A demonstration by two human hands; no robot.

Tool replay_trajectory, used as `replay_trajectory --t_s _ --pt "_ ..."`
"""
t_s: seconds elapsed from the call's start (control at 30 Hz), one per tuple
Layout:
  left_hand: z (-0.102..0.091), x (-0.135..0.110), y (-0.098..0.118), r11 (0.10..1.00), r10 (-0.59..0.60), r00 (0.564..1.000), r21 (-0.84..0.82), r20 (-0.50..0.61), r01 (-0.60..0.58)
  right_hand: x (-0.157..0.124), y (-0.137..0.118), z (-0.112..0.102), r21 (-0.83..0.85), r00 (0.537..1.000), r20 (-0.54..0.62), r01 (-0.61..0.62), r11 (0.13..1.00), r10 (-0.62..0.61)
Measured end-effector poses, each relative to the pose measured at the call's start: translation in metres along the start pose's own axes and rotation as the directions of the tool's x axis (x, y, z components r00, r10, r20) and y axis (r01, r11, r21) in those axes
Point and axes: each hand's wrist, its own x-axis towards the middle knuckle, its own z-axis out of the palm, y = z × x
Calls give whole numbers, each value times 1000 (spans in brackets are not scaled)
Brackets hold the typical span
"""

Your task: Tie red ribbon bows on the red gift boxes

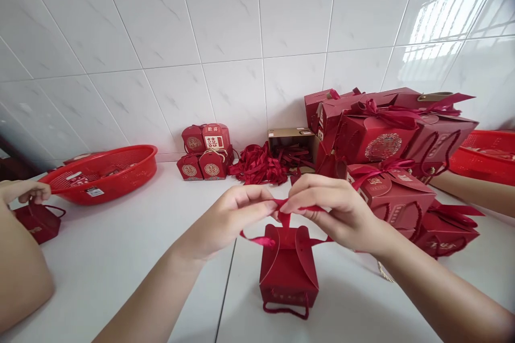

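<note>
A small red gift box (288, 270) stands on the white table (120, 257) in front of me, its curved top flaps closed and a cord handle hanging at its front. A red ribbon (286, 218) runs through the top of the box. My left hand (229, 217) pinches one end of the ribbon just above the box. My right hand (333, 209) pinches the other end, and the two hands nearly touch over the knot.
A stack of finished red gift boxes (386, 155) fills the right side. Loose red ribbons (261, 163) and a cardboard carton (292, 139) lie by the tiled wall, near several small red boxes (205, 155). A red basket (104, 171) sits left. Another person's hand (26, 190) rests at the left edge.
</note>
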Motion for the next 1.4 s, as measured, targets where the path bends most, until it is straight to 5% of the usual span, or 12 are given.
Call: replay_trajectory --t_s 0.1,0.2,0.37,0.47,0.53,0.7,0.83,1.0,1.13,1.23,1.4 --pt "-4 1 -5 977 -84 996 -192 36 89 -6 4 -1 -426 982 47 184 886 -182" --pt "-5 -1 -9 962 -79 995 -258 64 93 -9 7 1 -618 974 40 200 760 -223" --pt "-1 -18 -17 989 92 991 126 -95 -80 -22 3 0 -606 964 -124 113 787 -234" --pt "-7 -39 -34 886 246 912 459 -328 -74 -50 -12 -8 -594 964 -230 -31 804 -133" --pt "-19 -57 -51 848 243 868 529 -433 26 -80 -24 -16 -625 950 -311 -193 757 -15" --pt "-61 -102 -105 833 -96 770 373 -631 409 -167 -35 -30 -641 814 -521 -571 513 255" --pt "-63 -118 -130 789 -170 852 449 -495 419 -195 -34 -22 -578 781 -487 -624 527 391" --pt "-30 -93 -115 712 72 900 654 -430 255 -161 -43 3 -594 835 -532 -484 643 138" --pt "2 -56 -105 857 157 928 514 -338 42 -126 -29 25 -400 848 -353 -518 756 395" --pt "20 -36 -108 944 96 959 330 -266 -3 -111 -8 39 -241 734 -161 -678 695 660" --pt "27 -25 -111 981 -136 980 116 -144 153 -105 8 49 62 495 19 -868 493 869"
